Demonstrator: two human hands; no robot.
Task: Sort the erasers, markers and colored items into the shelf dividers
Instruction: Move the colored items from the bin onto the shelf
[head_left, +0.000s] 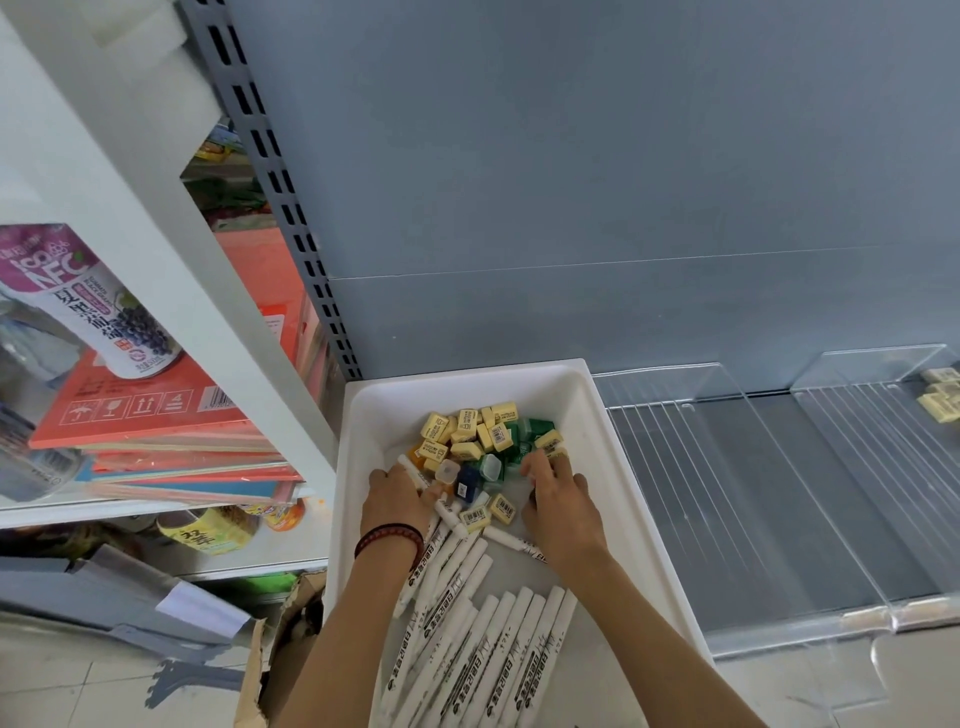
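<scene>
On your left, a white side shelf holds a grape juice bottle (104, 312) standing on a stack of orange paper packs (150, 410). A yellow can (208, 530) lies on the level below, and a torn cardboard box (270, 654) sits on the floor.

The white tray (358, 410) rests at the left end of the grey shelf, and both your hands are in it. Your left hand (395, 499), with a dark bracelet (389, 538) at the wrist, lies knuckles-up over the tips of the white markers (493, 649), which fill the near half of the tray. Its fingers bend down around one marker end, but you cannot tell whether they grip it.

The yellow erasers (467, 431) are heaped at the far end of the tray, with the small green, blue and orange colored items (491, 467) mixed in just in front of them.

Your right hand (558, 499) reaches into the right side of that heap, fingers curled down and touching erasers. Whether it pinches one is hidden.

To the right stand the clear shelf dividers (727, 415). A few sorted erasers (940, 397) lie in the far-right compartment.
</scene>
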